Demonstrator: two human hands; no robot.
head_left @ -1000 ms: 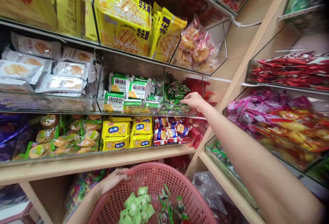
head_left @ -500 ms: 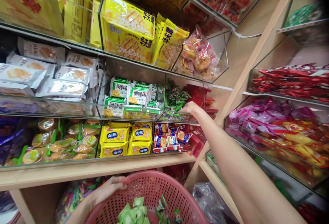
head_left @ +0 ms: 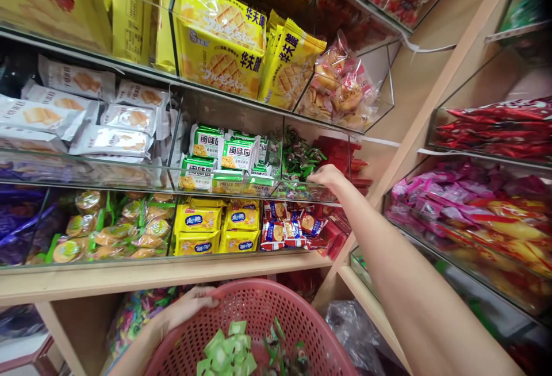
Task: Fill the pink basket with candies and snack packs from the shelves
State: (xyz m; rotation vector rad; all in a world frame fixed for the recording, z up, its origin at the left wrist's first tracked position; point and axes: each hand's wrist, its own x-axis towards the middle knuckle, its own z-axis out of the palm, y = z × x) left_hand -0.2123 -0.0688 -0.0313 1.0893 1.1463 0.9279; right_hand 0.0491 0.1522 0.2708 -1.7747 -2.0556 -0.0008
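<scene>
My left hand [head_left: 192, 306] grips the rim of a red perforated basket [head_left: 321, 330] at the bottom centre. Inside the basket lie light green packets [head_left: 226, 353] and some dark green wrapped pieces [head_left: 280, 347]. My right hand [head_left: 328, 176] reaches over the front edge of a clear bin on the middle shelf, beside dark green wrapped candies [head_left: 297, 152]. Its fingers are bent down and their tips are hidden, so what they hold cannot be made out. Green and white snack packs [head_left: 237, 152] sit in the neighbouring bin.
Yellow waffle packs [head_left: 224, 37] fill the bin above; yellow packs [head_left: 198, 218] and red-blue packs [head_left: 291, 226] are below. A wooden upright [head_left: 431, 94] and pink packets [head_left: 448, 192] stand right. Plastic bags [head_left: 353, 330] lie under the shelf.
The shelves have shifted slightly right in the view. My right hand remains at the candy bin and my left hand still holds the basket rim.
</scene>
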